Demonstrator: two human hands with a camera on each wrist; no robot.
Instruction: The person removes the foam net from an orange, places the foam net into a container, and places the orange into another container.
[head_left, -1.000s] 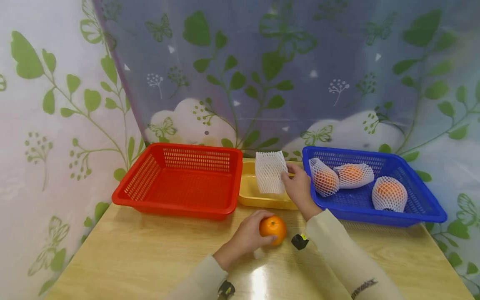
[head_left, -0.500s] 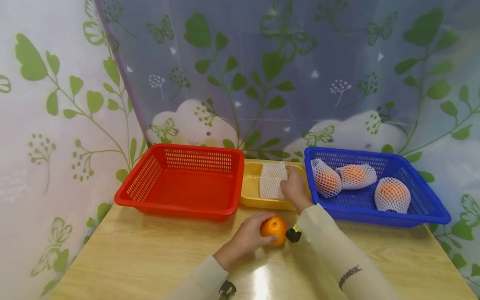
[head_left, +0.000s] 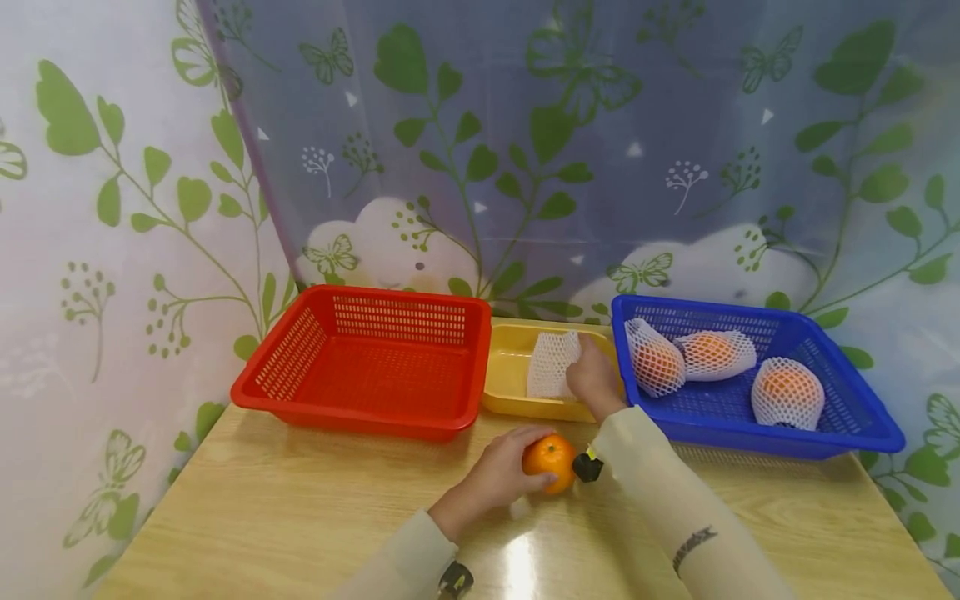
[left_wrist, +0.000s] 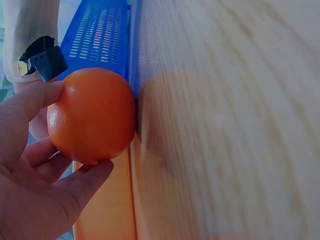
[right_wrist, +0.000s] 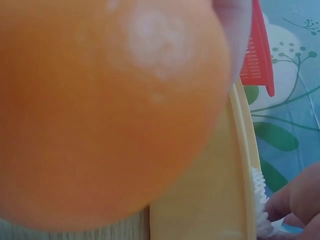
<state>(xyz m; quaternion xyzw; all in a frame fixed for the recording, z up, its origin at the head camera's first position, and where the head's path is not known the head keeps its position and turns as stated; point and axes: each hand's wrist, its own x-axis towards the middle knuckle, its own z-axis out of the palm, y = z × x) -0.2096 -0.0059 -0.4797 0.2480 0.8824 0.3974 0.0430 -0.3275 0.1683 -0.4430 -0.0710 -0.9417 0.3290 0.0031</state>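
Observation:
An unwrapped orange (head_left: 553, 464) sits on the wooden table, and my left hand (head_left: 495, 473) grips it from the left with thumb and fingers round its side. In the left wrist view the fingertips touch the peel of this orange (left_wrist: 92, 116). My right hand (head_left: 592, 377) is over the yellow tray (head_left: 536, 408) behind the orange, pinching a white foam net sleeve (head_left: 549, 367) by its right edge. That sleeve looks flat and hangs down inside the tray; whether its lower end touches the bottom is unclear. In the right wrist view the orange (right_wrist: 100, 120) hides much of the scene.
To the left of the tray stands a red plastic basket (head_left: 360, 423). On its right a blue basket (head_left: 757, 439) holds three oranges in foam nets, including one orange (head_left: 787, 393) at the right. A patterned curtain (head_left: 450, 150) hangs behind the table (head_left: 300, 517).
The right hand has lowered the foam net sleeve from above the yellow tray down into it, and shifted the sleeve slightly right. The left hand stays on the orange.

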